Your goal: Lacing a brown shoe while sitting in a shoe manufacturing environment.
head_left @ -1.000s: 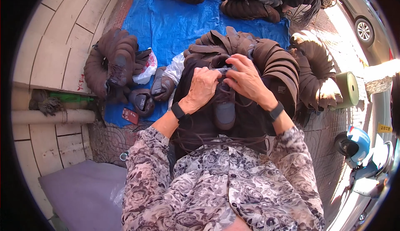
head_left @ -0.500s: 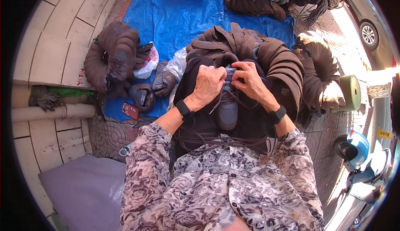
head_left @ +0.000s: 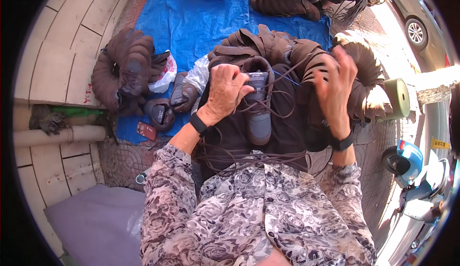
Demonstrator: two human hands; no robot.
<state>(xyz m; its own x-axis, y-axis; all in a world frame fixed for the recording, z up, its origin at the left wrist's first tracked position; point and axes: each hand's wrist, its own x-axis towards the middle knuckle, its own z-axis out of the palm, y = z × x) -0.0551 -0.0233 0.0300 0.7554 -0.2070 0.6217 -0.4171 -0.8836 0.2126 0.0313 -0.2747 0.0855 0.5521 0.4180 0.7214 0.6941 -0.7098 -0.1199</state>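
Note:
A grey and brown shoe rests on the dark cloth of my lap, toe toward me, its tongue showing a printed label. My left hand is closed at the left edge of the shoe's opening, thumb against the eyelet side. A long brown shoelace loops out of the eyelets on the right. My right hand is raised to the right of the shoe, blurred by motion, and a strand of the lace runs up to its fingers. More loose laces lie across my lap.
A curved stack of brown shoe uppers arches beyond the shoe. Similar rings of uppers stand left and right. A blue tarp lies underneath. Two shoe pieces, a red card-like object and a green roll are nearby.
My right hand has moved away from the tongue, up and to the right, drawing lace out. My left hand has shifted slightly left, and more of the tongue shows.

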